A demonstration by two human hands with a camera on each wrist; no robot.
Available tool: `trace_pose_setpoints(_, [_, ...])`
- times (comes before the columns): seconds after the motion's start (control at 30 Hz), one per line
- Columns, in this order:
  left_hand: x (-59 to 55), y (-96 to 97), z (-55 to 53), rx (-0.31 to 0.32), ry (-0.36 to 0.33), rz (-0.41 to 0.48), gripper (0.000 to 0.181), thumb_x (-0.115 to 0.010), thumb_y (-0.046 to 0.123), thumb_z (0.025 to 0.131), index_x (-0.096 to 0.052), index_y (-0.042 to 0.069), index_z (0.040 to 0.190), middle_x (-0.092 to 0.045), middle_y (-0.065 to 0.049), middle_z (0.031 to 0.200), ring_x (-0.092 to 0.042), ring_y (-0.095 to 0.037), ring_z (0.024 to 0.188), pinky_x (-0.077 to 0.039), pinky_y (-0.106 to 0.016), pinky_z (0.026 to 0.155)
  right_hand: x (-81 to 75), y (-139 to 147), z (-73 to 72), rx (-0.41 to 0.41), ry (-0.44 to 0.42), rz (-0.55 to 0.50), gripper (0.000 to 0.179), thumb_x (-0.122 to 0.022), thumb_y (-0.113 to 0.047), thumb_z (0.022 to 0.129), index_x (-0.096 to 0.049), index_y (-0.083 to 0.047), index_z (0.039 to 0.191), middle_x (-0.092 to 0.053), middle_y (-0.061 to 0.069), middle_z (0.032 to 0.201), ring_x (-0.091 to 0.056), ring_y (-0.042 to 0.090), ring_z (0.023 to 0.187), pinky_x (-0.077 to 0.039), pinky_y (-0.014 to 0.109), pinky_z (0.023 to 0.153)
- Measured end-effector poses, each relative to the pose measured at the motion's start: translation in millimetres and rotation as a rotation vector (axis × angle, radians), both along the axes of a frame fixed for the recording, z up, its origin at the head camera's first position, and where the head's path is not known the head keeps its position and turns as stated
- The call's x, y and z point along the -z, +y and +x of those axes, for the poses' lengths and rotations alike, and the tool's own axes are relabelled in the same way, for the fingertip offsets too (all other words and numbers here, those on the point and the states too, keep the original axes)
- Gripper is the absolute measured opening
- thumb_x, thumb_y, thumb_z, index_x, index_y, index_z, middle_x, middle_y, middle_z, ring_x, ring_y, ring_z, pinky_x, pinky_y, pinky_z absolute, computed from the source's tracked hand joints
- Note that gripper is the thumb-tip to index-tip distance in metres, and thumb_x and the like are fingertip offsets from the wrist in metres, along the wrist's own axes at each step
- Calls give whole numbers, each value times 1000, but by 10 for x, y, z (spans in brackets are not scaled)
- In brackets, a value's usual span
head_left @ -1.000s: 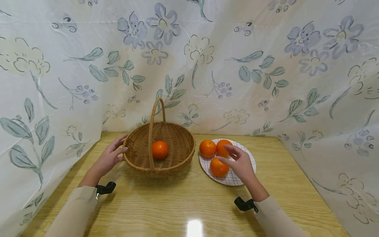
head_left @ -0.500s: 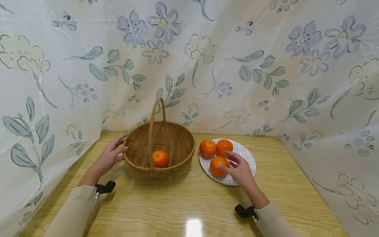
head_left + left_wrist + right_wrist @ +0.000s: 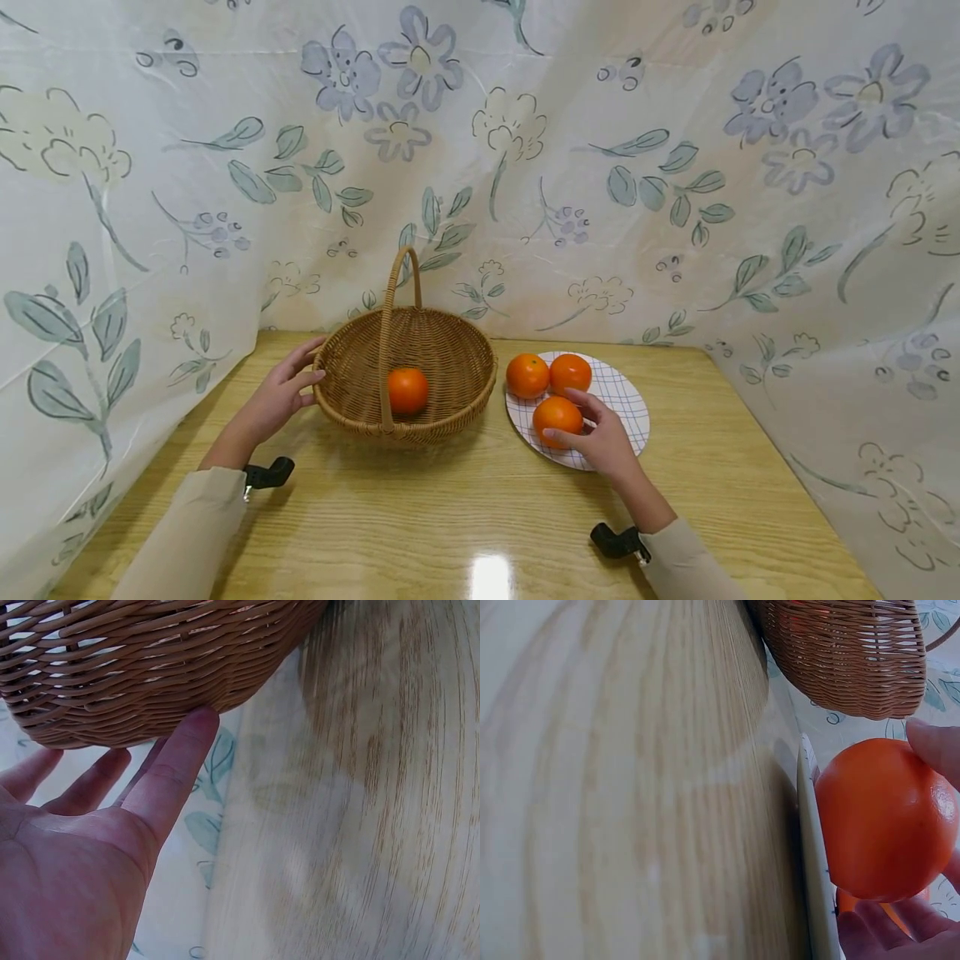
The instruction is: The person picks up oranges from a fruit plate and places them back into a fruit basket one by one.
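Step seemed a grasp — right grip (image 3: 602, 435) curled round an orange (image 3: 556, 419) right of the basket (image 3: 446, 354), left grip (image 3: 276, 393) wide against it — lift likely needed firm pressure.

Pale floral sheeting (image 3: 637, 275) on three sides, wood-grain tabletop (image 3: 420, 517), bright light reflection (image 3: 492, 577) near front

You have four oranges (image 3: 557, 418): three on one checked plate (image 3: 619, 397), one in one wicker basket (image 3: 459, 354). Containers by your count: plate and basket, two. Basket carries one handle (image 3: 386, 342). Your left grip (image 3: 279, 395), your right grip (image 3: 604, 438): two in all. You wear two beige sleeves (image 3: 187, 533). Two black wrist pieces (image 3: 272, 472), one to each wrist. One tabletop (image 3: 412, 517) before you.
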State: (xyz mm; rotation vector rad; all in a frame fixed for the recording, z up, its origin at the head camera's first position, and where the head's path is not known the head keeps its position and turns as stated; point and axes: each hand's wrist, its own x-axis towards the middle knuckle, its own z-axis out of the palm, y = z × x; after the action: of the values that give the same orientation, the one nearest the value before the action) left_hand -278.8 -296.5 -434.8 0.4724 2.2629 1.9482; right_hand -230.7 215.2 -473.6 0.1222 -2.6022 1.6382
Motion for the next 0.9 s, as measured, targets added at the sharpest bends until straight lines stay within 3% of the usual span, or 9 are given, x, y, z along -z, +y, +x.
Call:
trace_pose_setpoints(0.33, [-11,8,17,-12,-11,-8,63,-46,22,110,-17,15,165,-18,-27,164,-45,-34,134,-59,-28,89,25,-21,6,-23,-1,11,78,-90,-27,80,-52,-13,148,-59,12,142,-58,29,122,-51,26,97])
trace_pose_setpoints(0.63, [-11,12,22,2,0,3,62,-45,18,110,-16,13,165,-19,-29,162,-54,-18,127,-59,-28,89,47,-30,4,-16,6,36,79,-91,-28,79,-52,-15,147,-58,12,140,-58,30,120,-51,35,99])
trace_pose_setpoints(0.9, [-9,6,18,3,3,-1,62,-45,19,110,-16,12,165,-18,-29,162,-53,-19,127,-59,-28,89,52,-30,2,-16,7,46,78,-91,-29,78,-53,-15,146,-57,12,140,-59,30,120,-51,38,101])
